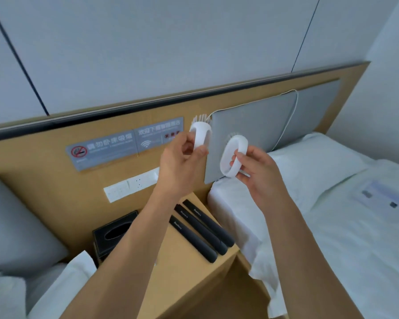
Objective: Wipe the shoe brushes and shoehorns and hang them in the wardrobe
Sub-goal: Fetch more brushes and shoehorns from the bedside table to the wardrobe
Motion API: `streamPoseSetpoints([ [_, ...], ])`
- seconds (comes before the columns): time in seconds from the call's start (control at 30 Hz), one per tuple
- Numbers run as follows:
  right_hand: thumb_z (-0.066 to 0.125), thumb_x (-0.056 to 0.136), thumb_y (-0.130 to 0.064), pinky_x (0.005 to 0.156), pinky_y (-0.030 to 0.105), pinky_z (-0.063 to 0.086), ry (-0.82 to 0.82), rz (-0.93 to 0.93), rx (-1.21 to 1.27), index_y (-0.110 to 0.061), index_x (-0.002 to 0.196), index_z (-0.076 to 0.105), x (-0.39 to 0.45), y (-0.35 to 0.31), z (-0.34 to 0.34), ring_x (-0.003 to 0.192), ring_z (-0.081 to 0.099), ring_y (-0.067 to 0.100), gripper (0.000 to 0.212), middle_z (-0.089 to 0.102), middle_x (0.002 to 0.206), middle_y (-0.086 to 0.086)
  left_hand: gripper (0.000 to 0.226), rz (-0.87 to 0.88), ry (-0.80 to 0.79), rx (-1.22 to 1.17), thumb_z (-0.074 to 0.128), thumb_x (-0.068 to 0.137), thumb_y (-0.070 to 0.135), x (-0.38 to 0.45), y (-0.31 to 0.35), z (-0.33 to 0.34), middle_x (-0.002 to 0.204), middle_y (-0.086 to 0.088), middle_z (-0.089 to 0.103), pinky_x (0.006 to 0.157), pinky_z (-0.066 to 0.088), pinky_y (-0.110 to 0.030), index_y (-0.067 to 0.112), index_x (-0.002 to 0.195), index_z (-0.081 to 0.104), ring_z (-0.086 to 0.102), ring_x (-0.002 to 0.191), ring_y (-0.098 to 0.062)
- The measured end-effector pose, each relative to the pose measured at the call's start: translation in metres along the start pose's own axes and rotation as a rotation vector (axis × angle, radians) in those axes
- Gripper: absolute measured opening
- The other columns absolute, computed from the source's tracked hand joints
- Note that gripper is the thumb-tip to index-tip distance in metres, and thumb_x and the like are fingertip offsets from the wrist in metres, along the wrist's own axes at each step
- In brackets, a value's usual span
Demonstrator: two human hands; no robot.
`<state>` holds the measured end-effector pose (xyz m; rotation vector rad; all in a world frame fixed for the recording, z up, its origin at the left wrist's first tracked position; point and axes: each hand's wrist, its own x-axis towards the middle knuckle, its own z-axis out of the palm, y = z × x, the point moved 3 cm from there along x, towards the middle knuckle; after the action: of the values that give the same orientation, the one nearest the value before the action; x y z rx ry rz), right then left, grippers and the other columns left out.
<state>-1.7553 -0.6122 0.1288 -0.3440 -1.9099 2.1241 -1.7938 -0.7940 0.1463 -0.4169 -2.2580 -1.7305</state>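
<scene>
Three shoehorns [203, 230] lie side by side on a bedside table [187, 270] — tissue box [112, 237] to their left, bed [332, 215] to their right.

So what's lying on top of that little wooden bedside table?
Three black shoehorns lie side by side on the bedside table, with a black tissue box beside them. The left forearm covers part of the tabletop, so anything beneath it stays hidden.
</scene>
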Motion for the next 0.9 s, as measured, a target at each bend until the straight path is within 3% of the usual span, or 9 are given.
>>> streamPoseSetpoints([
  [0.17,0.067,0.093,-0.019,0.084,0.03,0.058,-0.185,-0.073,0.102,-0.023,0.104,0.071,0.007,-0.028,0.026,0.104,0.068,0.017,0.012,0.073,0.1,-0.003,0.01,0.057,0.11,0.036,0.068,0.091,0.021,-0.003,0.03,-0.03,0.091,0.001,0.072,0.077,0.056,-0.052,0.017,0.099,0.062,0.068,0.087,-0.017],
  [0.3,0.065,0.094,-0.015,0.087,0.037,0.057,-0.334,-0.111,0.179,-0.017,0.106,0.07,0.014,-0.041,0.044,0.101,0.068,0.019,0.013,0.071,0.098,0.004,0.007,0.06,0.232,0.084,0.067,0.092,0.02,-0.009,0.044,-0.047,0.088,0.002,0.072,0.076,0.056,-0.051,0.017,0.094,0.062,0.069,0.086,-0.016],
  [0.47,0.065,0.094,-0.013,0.085,0.034,0.058,-0.394,-0.151,0.198,-0.016,0.109,0.07,0.022,-0.055,0.027,0.102,0.07,0.017,0.017,0.073,0.1,0.001,0.011,0.065,0.329,0.134,0.069,0.091,0.021,-0.006,0.065,-0.035,0.092,0.003,0.071,0.074,0.059,-0.046,0.019,0.096,0.059,0.068,0.086,-0.01],
  [0.6,0.064,0.094,-0.011,0.087,0.035,0.059,-0.325,-0.234,0.168,-0.021,0.104,0.071,0.028,-0.074,-0.013,0.092,0.07,0.009,0.016,0.074,0.092,-0.006,0.01,0.094,0.288,0.07,0.069,0.09,0.019,0.0,0.081,0.003,0.09,0.0,0.071,0.076,0.056,-0.051,0.017,0.093,0.06,0.068,0.086,-0.018],
  [0.7,0.066,0.093,-0.012,0.086,0.032,0.06,-0.228,-0.301,0.117,-0.024,0.097,0.072,0.024,-0.086,-0.05,0.091,0.07,0.007,0.015,0.074,0.091,-0.007,0.01,0.13,0.202,0.012,0.069,0.09,0.021,0.004,0.092,0.042,0.093,0.003,0.07,0.076,0.058,-0.048,0.02,0.094,0.061,0.068,0.089,-0.015],
  [0.9,0.069,0.085,-0.024,0.091,0.041,0.057,0.054,-0.35,-0.021,-0.027,0.095,0.072,-0.009,-0.099,-0.124,0.1,0.069,0.017,0.011,0.075,0.097,-0.007,0.009,0.2,-0.028,-0.15,0.068,0.092,0.018,0.0,0.12,0.108,0.095,-0.001,0.072,0.08,0.056,-0.052,0.015,0.098,0.062,0.069,0.092,-0.018],
])
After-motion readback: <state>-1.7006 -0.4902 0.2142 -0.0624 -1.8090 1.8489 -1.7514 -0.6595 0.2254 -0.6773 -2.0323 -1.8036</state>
